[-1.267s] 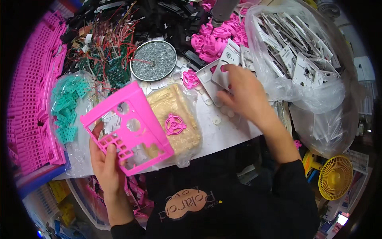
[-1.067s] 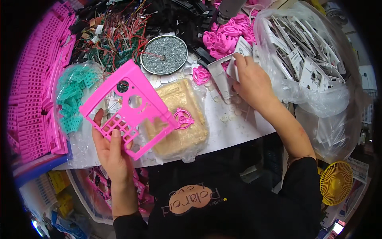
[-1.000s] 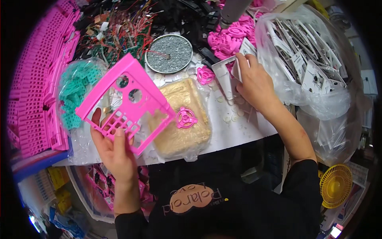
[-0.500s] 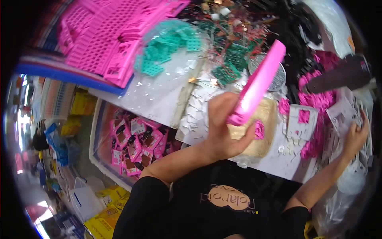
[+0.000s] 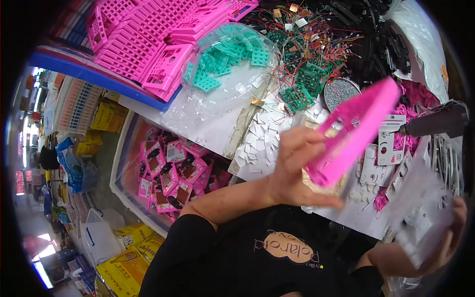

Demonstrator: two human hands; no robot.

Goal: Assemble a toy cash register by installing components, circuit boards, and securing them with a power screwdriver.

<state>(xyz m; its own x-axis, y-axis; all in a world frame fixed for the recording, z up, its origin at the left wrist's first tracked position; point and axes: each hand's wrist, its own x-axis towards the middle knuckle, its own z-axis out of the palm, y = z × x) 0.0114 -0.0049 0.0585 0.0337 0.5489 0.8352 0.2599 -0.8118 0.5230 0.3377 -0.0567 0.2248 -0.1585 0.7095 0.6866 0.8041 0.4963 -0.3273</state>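
Observation:
My left hand (image 5: 297,171) grips a bright pink plastic casing (image 5: 368,131), shaped like a shallow open shell and tilted up above the table. At the right, my right hand (image 5: 452,237) has its fingers closed on a white plastic panel (image 5: 415,210), smeared by motion. Behind the casing a beige block (image 5: 314,185) is partly hidden. White plates with cutouts (image 5: 391,143) lie to the right of the casing, close to the tip of a dark electric screwdriver (image 5: 435,121).
A round tin of screws (image 5: 341,91) stands near green circuit boards (image 5: 311,76) with thin wires. White square pieces (image 5: 260,136) are strewn left of the block. Pink grilles (image 5: 133,44) fill a blue-edged tray; teal pieces (image 5: 232,54) lie in clear plastic. A bin (image 5: 116,173) holds pink assemblies.
My left hand has moved right with the pink casing, which now leans further over. My right hand has drawn back toward me from the parts at the right, bringing the white panel.

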